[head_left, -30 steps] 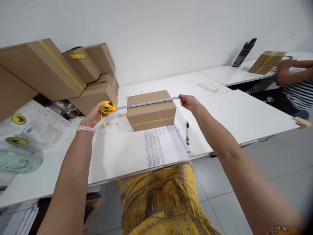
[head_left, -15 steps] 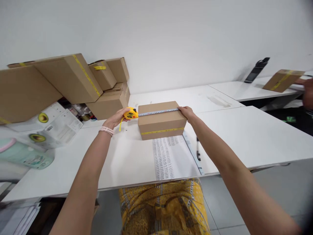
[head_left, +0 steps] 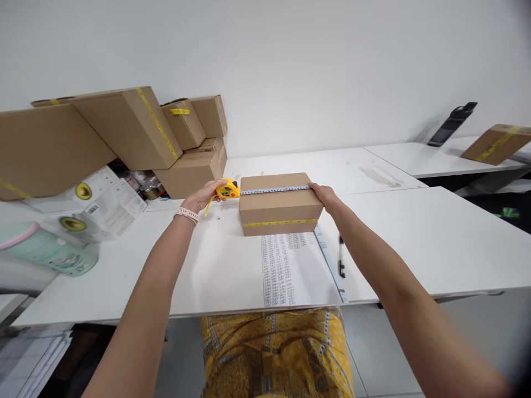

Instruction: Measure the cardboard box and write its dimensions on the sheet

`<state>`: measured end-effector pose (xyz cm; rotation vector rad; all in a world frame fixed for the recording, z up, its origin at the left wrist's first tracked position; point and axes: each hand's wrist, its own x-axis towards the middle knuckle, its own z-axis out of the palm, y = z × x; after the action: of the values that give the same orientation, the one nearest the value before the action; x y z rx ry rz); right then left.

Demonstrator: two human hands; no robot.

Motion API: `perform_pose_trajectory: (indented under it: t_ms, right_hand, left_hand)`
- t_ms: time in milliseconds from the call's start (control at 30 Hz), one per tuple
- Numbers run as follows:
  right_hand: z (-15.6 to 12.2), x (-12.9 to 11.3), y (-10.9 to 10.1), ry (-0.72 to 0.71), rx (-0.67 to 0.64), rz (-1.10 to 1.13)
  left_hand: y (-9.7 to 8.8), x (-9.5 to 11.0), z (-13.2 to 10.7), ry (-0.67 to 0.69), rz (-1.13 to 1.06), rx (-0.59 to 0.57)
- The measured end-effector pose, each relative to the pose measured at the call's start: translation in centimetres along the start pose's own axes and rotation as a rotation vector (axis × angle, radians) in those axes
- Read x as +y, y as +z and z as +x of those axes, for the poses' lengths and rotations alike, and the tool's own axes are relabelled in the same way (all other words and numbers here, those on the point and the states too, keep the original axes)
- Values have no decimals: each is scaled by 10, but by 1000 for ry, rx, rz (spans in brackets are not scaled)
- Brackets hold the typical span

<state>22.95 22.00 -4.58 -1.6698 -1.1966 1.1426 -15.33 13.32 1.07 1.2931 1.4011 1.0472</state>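
A closed cardboard box (head_left: 282, 213) with a yellow strip along its front side sits on the white table. My left hand (head_left: 205, 196) is closed around a yellow tape measure (head_left: 228, 189) at the box's left edge, its yellow strap hanging down. The blade (head_left: 274, 190) is pulled out across the top of the box. At the right edge, the fingers of my right hand (head_left: 323, 194) pinch the blade's end against the box; the very tip is hidden under them. Partly under the box lies a sheet with handwritten columns (head_left: 298, 273).
Several cardboard boxes (head_left: 124, 127) are stacked at the left by the wall. A white carton with avocado pictures (head_left: 110, 207) and a mint tumbler (head_left: 50, 251) stand nearer. A pen (head_left: 341, 257) lies right of the sheet. Far right are a black bottle (head_left: 452, 124) and another taped box (head_left: 498, 143).
The view has shifted slightly, so most things sit a little further right. The co-worker's hand at the far right has left view. Both my hands keep their hold on the tape measure.
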Motion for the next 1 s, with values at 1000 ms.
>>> perform_pose_trajectory:
  t_ms: [1000]
  right_hand:
    - [-5, -3, -5, -168, 165, -295]
  left_hand:
    - [-1, 22, -18, 94, 21, 0]
